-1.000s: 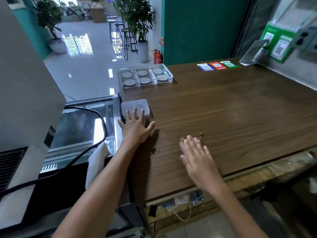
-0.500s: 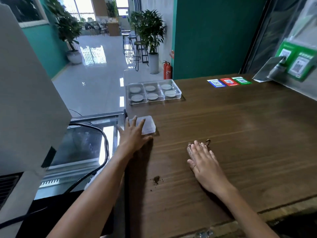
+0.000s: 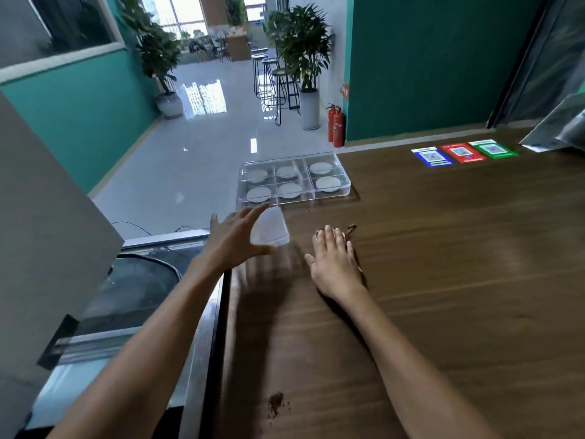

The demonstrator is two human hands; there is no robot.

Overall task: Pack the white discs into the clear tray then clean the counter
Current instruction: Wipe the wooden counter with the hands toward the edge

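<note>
Head view looks down on a dark brown wood-grain worktop (image 3: 443, 280). A clear rectangular plastic tray with six compartments (image 3: 343, 188) sits near its far left edge, one flat round white disc (image 3: 328, 182) lying in each. The left hand (image 3: 234, 240) spreads its grip apart, fingers and thumb curled around a blurred, translucent small plastic box (image 3: 270, 228); whether they clamp it is unclear. The right hand (image 3: 332, 261) lies flat, palm down, fingertips beside reddish-brown crumbs (image 3: 350, 230). Another crumb patch (image 3: 277, 403) lies nearer.
</note>
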